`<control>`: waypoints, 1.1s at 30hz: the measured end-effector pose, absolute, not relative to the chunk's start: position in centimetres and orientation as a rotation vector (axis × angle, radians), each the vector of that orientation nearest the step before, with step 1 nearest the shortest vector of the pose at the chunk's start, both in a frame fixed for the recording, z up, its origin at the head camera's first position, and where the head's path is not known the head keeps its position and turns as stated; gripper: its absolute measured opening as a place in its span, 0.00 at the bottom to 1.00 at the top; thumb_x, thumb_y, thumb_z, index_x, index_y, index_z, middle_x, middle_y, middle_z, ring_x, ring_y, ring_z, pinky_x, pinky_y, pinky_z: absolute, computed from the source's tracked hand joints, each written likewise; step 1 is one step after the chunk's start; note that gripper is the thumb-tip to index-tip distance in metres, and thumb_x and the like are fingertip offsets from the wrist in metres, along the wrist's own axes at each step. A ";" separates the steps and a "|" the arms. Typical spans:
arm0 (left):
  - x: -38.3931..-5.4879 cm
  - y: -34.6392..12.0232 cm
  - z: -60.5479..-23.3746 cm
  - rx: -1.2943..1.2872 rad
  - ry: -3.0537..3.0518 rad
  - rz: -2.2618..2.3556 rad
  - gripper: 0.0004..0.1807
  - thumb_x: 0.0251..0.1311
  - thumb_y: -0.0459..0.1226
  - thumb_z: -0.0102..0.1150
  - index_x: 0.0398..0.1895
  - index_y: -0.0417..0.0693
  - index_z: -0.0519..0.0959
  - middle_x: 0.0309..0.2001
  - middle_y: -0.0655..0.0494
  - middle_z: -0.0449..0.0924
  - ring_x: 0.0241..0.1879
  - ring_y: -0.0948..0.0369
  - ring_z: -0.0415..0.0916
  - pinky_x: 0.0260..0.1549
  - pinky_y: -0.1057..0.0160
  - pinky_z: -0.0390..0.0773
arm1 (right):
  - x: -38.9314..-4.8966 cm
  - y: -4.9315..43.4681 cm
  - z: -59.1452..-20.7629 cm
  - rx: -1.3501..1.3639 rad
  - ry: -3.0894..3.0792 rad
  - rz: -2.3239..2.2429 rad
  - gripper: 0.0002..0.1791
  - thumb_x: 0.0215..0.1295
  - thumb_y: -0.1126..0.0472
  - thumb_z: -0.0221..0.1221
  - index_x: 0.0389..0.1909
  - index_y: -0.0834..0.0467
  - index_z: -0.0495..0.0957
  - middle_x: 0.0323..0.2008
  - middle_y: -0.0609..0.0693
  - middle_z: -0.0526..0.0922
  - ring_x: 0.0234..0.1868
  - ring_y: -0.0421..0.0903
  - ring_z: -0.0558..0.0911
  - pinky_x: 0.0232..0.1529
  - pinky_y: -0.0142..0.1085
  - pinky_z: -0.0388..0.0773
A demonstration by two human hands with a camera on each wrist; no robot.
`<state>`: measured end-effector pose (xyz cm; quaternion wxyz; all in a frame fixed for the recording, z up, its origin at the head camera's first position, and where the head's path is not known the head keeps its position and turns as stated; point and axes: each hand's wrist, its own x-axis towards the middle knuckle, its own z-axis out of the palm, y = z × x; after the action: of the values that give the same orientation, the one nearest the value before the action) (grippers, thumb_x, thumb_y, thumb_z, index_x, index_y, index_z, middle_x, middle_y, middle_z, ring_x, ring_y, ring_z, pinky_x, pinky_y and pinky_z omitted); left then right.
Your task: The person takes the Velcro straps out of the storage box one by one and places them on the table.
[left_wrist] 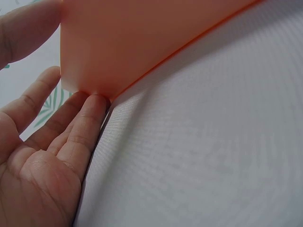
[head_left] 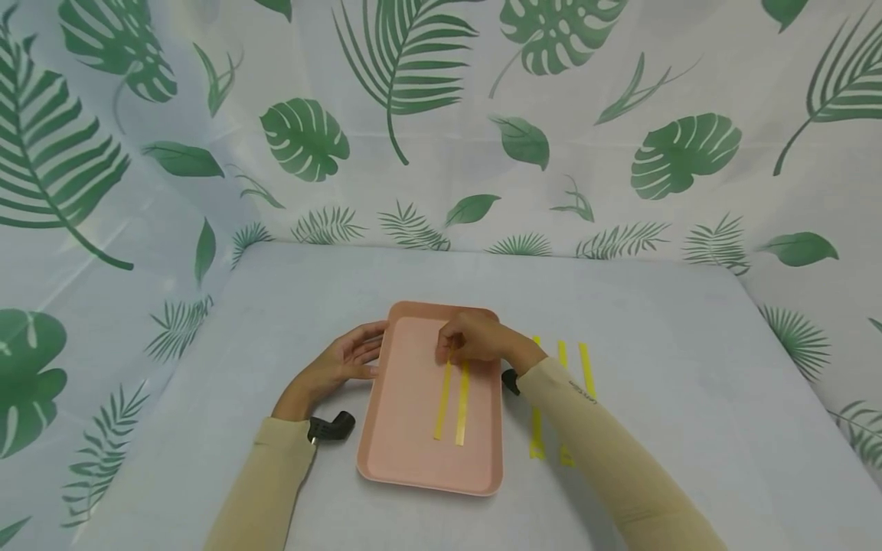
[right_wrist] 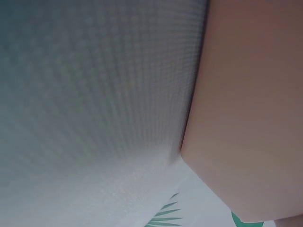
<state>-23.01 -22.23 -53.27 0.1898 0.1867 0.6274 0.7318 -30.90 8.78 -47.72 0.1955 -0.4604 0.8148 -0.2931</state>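
A pink rectangular tray [head_left: 406, 428] lies on the white cloth with its long sides running away from me. My left hand [head_left: 344, 356] is at its left side, fingers loosely extended. In the left wrist view, fingertips [left_wrist: 97, 101] touch the lower side of the tray [left_wrist: 123, 42]. Over the tray's far right part, my right hand [head_left: 475, 337] has curled fingers and pinches the far end of a yellow strip [head_left: 443, 402]. A second yellow strip [head_left: 462, 405] lies beside it in the tray, its far end hidden under the hand. The tray's outer wall [right_wrist: 246, 109] fills the right wrist view's right side.
Several more yellow strips [head_left: 537, 440] lie on the white cloth [head_left: 661, 383] right of the tray, partly covered by the right forearm [head_left: 606, 444]. A leaf-patterned curtain [head_left: 441, 176] stands behind and at both sides. A black wrist camera [head_left: 334, 426] sits by the left wrist.
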 end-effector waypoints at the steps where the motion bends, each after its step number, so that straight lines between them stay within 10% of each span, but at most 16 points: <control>1: -23.0 -22.2 -53.2 0.527 1.763 2.056 0.49 0.60 0.21 0.67 0.83 0.24 0.52 0.83 0.26 0.50 0.81 0.32 0.51 0.71 0.68 0.73 | -30.9 8.8 -47.7 -1.295 2.294 -0.828 0.10 0.60 0.77 0.73 0.33 0.59 0.88 0.33 0.47 0.87 0.34 0.35 0.80 0.40 0.31 0.82; 33: -22.6 -22.0 -53.3 0.552 1.744 2.070 0.49 0.60 0.17 0.63 0.83 0.24 0.51 0.83 0.25 0.49 0.77 0.54 0.66 0.71 0.67 0.74 | -28.8 11.5 -45.2 -0.986 2.376 -1.449 0.05 0.74 0.74 0.63 0.46 0.70 0.85 0.39 0.52 0.85 0.39 0.44 0.79 0.41 0.33 0.79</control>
<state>-22.63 -22.02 -53.30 0.1884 0.1961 0.6201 0.7359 -28.83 11.48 -45.16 0.0943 -0.3326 0.8011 -0.4887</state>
